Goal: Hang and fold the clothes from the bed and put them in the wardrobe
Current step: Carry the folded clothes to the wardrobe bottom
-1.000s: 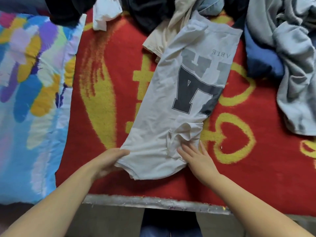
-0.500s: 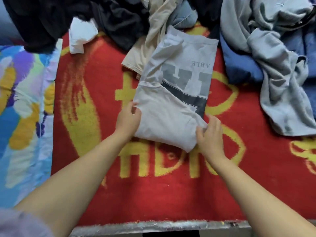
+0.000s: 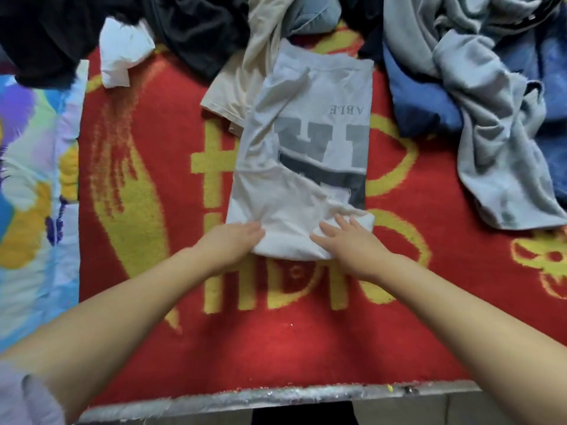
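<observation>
A white T-shirt (image 3: 300, 167) with a grey block-letter print lies on the red blanket (image 3: 276, 338), folded into a narrow strip with its near part doubled up over the print. My left hand (image 3: 230, 243) rests on the shirt's near-left corner, fingers straight. My right hand (image 3: 346, 243) lies flat on the near-right part of the fold, fingers spread. Neither hand grips the cloth. A heap of unfolded clothes runs along the far side: black garments (image 3: 196, 29), a beige top (image 3: 245, 75), a grey sweatshirt (image 3: 497, 124) and blue items (image 3: 420, 99).
A crumpled white cloth (image 3: 122, 53) sits at the far left of the blanket. A colourful patterned sheet (image 3: 33, 185) covers the bed to the left. The bed's metal front edge (image 3: 276, 397) runs along the bottom, with floor below it.
The shirt's lower part has been folded up over the print. Both hands then drew back to the new near fold and now lie flat on it.
</observation>
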`<action>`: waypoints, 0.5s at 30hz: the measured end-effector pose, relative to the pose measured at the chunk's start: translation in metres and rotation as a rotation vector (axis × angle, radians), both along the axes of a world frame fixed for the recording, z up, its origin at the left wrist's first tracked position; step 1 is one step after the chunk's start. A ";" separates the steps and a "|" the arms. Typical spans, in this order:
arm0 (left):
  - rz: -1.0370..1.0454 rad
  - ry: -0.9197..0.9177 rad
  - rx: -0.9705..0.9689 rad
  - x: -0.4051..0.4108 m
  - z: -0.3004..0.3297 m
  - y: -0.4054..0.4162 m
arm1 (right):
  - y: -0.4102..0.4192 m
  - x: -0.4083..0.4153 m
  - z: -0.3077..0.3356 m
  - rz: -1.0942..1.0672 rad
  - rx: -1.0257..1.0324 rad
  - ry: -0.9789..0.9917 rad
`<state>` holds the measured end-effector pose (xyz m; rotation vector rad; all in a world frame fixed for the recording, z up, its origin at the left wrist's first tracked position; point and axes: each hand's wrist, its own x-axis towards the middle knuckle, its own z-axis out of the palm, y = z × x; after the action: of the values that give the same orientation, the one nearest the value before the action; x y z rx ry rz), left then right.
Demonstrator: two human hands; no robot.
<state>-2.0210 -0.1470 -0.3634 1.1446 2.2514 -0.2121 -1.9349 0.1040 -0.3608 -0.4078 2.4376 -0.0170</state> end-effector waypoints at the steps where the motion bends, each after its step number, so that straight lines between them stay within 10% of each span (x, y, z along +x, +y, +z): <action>1: -0.053 -0.045 -0.026 0.019 0.007 0.002 | 0.009 0.010 0.008 0.059 -0.014 -0.056; 6: -0.209 -0.402 -0.157 0.116 0.021 0.010 | 0.016 0.088 0.028 0.207 -0.039 -0.417; 10: 0.166 -0.559 -0.006 0.092 0.014 0.028 | 0.018 0.086 0.027 -0.059 -0.239 -0.597; 15: 0.597 0.137 0.374 -0.007 -0.004 0.075 | 0.016 -0.031 0.012 -0.629 -0.505 -0.051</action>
<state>-2.0278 -0.0724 -0.3674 0.5841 2.7152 0.3953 -1.9659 0.1196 -0.3484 0.1636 2.3919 -0.9071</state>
